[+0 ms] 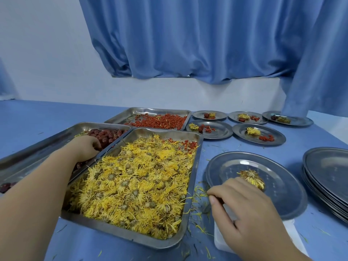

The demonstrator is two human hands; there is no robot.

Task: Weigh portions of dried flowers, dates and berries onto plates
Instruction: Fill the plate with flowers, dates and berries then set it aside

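Note:
A steel tray of yellow dried flowers fills the near middle. Left of it lies a tray of red dates, and behind it a tray of orange-red berries. My left hand reaches into the date tray with fingers curled down among the dates; whether it grips one is hidden. A steel plate sits on a white scale at the near right and holds one dried flower. My right hand rests over the plate's near rim, fingers loosely bent, holding nothing visible.
Several filled plates stand behind the scale, each with flowers, dates or berries. A stack of bare steel plates stands at the right edge. Loose petals litter the blue tablecloth. A blue curtain hangs behind.

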